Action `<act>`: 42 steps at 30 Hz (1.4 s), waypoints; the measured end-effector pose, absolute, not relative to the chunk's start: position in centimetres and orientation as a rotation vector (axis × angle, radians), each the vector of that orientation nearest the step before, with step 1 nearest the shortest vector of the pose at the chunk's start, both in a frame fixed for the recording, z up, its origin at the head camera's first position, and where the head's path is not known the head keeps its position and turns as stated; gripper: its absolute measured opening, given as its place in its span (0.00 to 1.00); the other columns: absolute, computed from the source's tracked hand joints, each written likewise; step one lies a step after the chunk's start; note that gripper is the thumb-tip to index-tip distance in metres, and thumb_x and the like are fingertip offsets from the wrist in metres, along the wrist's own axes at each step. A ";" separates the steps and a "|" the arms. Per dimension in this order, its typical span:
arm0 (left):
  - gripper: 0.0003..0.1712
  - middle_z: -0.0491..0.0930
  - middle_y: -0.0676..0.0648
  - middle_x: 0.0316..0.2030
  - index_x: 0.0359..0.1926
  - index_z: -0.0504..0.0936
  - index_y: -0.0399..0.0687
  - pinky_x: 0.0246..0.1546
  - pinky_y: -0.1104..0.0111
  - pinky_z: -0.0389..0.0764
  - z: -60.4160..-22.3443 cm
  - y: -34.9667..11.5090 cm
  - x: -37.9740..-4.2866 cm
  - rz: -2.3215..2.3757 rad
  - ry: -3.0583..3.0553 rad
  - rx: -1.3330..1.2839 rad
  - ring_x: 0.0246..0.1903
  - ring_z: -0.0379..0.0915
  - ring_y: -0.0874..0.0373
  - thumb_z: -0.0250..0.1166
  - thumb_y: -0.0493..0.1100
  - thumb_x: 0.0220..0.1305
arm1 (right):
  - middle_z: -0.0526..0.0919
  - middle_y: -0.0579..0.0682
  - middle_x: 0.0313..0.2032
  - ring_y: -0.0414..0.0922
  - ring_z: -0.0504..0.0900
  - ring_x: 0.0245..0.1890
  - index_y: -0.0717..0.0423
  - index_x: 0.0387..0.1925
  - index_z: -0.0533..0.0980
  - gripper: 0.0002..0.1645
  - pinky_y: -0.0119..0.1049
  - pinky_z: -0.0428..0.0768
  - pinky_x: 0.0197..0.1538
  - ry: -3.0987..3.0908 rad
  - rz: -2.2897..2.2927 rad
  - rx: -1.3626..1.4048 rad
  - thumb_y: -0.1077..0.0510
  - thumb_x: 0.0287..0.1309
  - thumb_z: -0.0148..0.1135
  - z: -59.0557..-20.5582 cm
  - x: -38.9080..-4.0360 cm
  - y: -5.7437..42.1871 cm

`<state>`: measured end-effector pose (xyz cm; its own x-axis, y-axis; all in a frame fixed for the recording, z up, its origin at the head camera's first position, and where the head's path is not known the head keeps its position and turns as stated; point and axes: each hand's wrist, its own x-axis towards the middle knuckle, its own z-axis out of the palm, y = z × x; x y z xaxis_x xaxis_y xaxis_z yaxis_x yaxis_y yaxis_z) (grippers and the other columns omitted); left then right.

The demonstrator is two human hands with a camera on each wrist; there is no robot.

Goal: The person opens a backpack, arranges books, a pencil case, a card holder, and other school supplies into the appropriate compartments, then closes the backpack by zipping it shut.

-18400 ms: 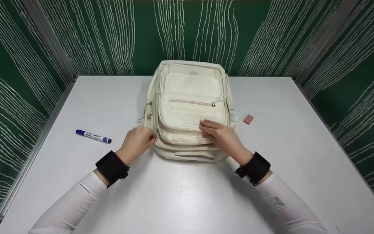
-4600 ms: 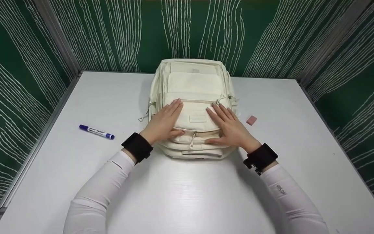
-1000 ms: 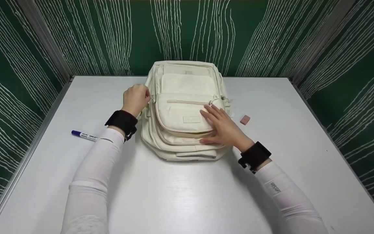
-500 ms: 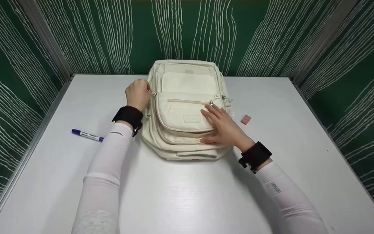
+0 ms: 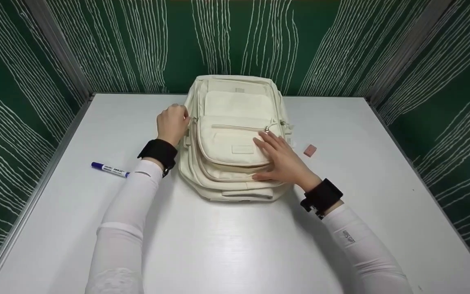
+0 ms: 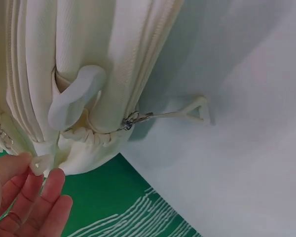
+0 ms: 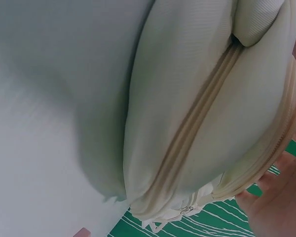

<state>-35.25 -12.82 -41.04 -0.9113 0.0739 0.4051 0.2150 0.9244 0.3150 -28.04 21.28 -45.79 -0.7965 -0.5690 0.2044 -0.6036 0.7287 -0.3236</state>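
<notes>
A cream backpack lies front side up on the white table, several zippers running around its layers. At its left side my left hand pinches a small cream zipper pull between thumb and forefinger, its other fingers loosely bent in the left wrist view. A metal slider shows close above the thumb. My right hand rests with spread fingers on the lower right of the front pocket, fingertips near a metal pull. In the right wrist view, part of that hand is hidden behind the bag.
A blue-capped marker lies left of the bag, partly covered by the left sleeve. A pink eraser lies to the right. Another zipper pull with a triangular tab sticks out over the table. Green walls with white lines enclose the table.
From lying flat on the bag's front, my left hand has gone to the left-side zipper; over the last second the slider moved slightly up the side. My right hand stays on the front.
</notes>
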 end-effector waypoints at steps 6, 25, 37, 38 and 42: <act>0.10 0.89 0.38 0.38 0.39 0.89 0.40 0.38 0.50 0.87 -41.8 -12.9 -33.6 -0.551 -2.715 -0.327 0.36 0.87 0.42 0.64 0.42 0.71 | 0.50 0.55 0.82 0.57 0.44 0.84 0.52 0.81 0.54 0.67 0.58 0.43 0.84 -2.844 0.577 0.957 0.33 0.49 0.76 -45.8 -28.0 21.4; 0.34 0.78 0.34 0.63 0.57 0.80 0.32 0.65 0.50 0.79 -46.0 -11.3 -23.4 -0.507 -2.761 -0.678 0.65 0.76 0.39 0.69 0.58 0.66 | 0.71 0.61 0.73 0.61 0.68 0.75 0.55 0.72 0.70 0.38 0.57 0.67 0.77 -2.592 0.458 1.000 0.45 0.67 0.66 -45.5 -28.0 21.0; 0.42 0.75 0.32 0.67 0.64 0.76 0.30 0.69 0.49 0.75 -46.5 -11.2 -23.1 -0.514 -2.813 -0.643 0.69 0.71 0.38 0.68 0.62 0.65 | 0.91 0.55 0.49 0.52 0.90 0.48 0.58 0.52 0.85 0.15 0.46 0.88 0.48 -2.233 0.253 1.044 0.60 0.64 0.67 -44.5 -27.1 20.4; 0.42 0.75 0.33 0.67 0.64 0.76 0.30 0.69 0.50 0.75 -46.6 -11.2 -23.2 -0.513 -2.808 -0.646 0.69 0.72 0.39 0.68 0.62 0.65 | 0.91 0.55 0.48 0.53 0.91 0.46 0.59 0.51 0.86 0.15 0.47 0.88 0.48 -2.229 0.271 1.030 0.61 0.64 0.67 -44.1 -27.2 20.4; 0.41 0.76 0.33 0.66 0.65 0.76 0.32 0.67 0.50 0.77 -46.8 -11.1 -23.2 -0.518 -2.771 -0.660 0.68 0.73 0.39 0.68 0.61 0.65 | 0.91 0.58 0.45 0.56 0.91 0.43 0.61 0.49 0.85 0.12 0.50 0.88 0.46 -2.244 0.352 0.949 0.62 0.67 0.64 -41.6 -27.7 20.3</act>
